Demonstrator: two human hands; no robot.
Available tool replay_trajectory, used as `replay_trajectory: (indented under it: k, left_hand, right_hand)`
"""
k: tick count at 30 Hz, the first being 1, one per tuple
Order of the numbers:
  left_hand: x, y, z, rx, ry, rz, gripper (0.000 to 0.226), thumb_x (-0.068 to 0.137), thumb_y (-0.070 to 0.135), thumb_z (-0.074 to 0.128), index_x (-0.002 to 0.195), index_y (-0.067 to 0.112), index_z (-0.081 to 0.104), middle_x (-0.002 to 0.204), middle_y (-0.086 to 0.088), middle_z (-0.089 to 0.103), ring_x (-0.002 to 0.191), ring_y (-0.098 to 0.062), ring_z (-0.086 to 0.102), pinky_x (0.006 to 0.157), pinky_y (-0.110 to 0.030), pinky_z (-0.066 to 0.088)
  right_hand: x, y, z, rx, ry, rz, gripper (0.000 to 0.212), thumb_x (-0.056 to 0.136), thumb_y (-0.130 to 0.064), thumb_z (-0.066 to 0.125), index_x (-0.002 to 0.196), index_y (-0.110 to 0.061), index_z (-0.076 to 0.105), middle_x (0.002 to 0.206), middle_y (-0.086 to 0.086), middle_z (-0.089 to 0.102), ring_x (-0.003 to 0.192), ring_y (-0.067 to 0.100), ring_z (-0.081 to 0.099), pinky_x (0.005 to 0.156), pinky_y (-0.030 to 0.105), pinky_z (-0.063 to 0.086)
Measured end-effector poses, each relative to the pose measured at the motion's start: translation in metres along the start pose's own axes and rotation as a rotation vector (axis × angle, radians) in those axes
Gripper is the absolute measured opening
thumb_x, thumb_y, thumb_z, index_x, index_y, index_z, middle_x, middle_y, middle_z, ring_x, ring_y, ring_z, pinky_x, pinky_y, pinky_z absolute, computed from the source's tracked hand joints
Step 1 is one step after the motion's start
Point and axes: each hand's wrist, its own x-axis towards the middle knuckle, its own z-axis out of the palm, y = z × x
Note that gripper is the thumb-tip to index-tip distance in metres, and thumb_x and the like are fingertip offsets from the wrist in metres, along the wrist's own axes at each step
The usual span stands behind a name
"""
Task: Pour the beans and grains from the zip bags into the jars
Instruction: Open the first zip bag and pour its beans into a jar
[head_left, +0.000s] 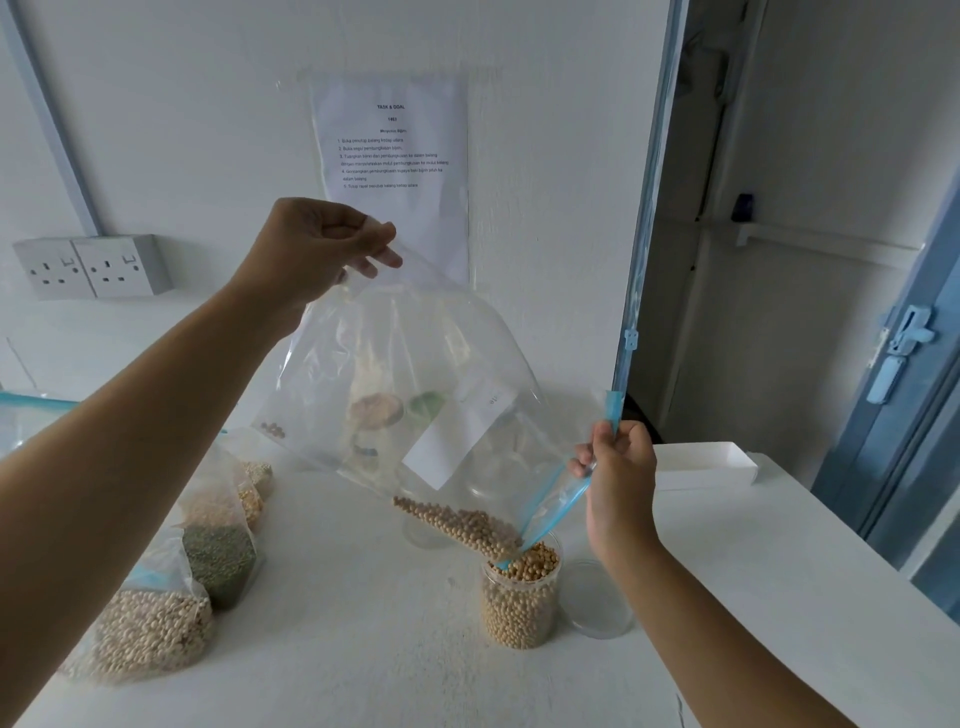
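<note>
A large clear zip bag (415, 374) with a blue zip strip hangs tilted over a clear jar (521, 597) nearly full of pale beans. My left hand (317, 244) pinches the bag's raised bottom corner. My right hand (615, 467) grips the blue zip edge beside the jar's mouth. The last pale beans (462, 522) lie along the bag's low edge, sliding toward the opening, which dips into the jar. A few stray beans cling in the bag's left corner.
On the white table at the left lie several filled zip bags: pale beans (150, 629), green grains (221, 556) and yellowish grains (249, 493). A clear lid (597, 603) lies right of the jar. Another clear jar (423, 530) stands behind. A white tray (701, 465) sits at the back right.
</note>
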Motion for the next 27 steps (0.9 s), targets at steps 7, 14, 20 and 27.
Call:
replay_trajectory:
  k: [7,14,20,27]
  left_hand:
    - [0.003,-0.002,0.002,0.009,0.008,0.006,0.015,0.093,0.027,0.074,0.089,0.012,0.073,0.08,0.005,0.079,0.064,-0.005,0.062,0.062,-0.022,0.042]
    - [0.003,-0.003,0.013,0.079,0.01,0.058,0.026,0.09,0.031,0.077,0.093,0.006,0.075,0.082,0.001,0.079,0.065,-0.009,0.066,0.059,-0.016,0.045]
    - [-0.013,-0.006,-0.005,0.048,-0.107,0.076,0.028,0.077,0.03,0.084,0.1,0.015,0.079,0.093,-0.005,0.08,0.085,-0.014,0.072,0.082,-0.026,0.053]
    - [-0.034,-0.033,-0.028,0.066,-0.161,0.115,0.038,0.081,0.02,0.074,0.119,0.015,0.071,0.113,0.001,0.077,0.111,-0.013,0.071,0.099,-0.023,0.053]
  right_hand:
    - [0.0,0.002,-0.002,-0.006,0.022,0.016,0.019,0.108,-0.014,0.045,0.09,-0.01,0.048,0.059,-0.006,0.05,0.051,0.008,0.045,0.061,0.028,0.044]
    - [0.001,0.006,-0.007,0.048,0.07,0.084,0.014,0.109,-0.016,0.044,0.097,-0.007,0.048,0.072,0.009,0.047,0.058,0.016,0.044,0.059,0.027,0.045]
    - [0.003,0.007,-0.006,0.053,0.046,0.098,0.017,0.109,-0.018,0.044,0.097,-0.007,0.049,0.071,0.009,0.047,0.057,0.016,0.043,0.058,0.026,0.045]
    - [0.004,0.005,-0.003,0.093,0.009,0.116,0.016,0.109,-0.016,0.044,0.097,-0.007,0.048,0.07,0.008,0.047,0.057,0.015,0.043,0.053,0.022,0.044]
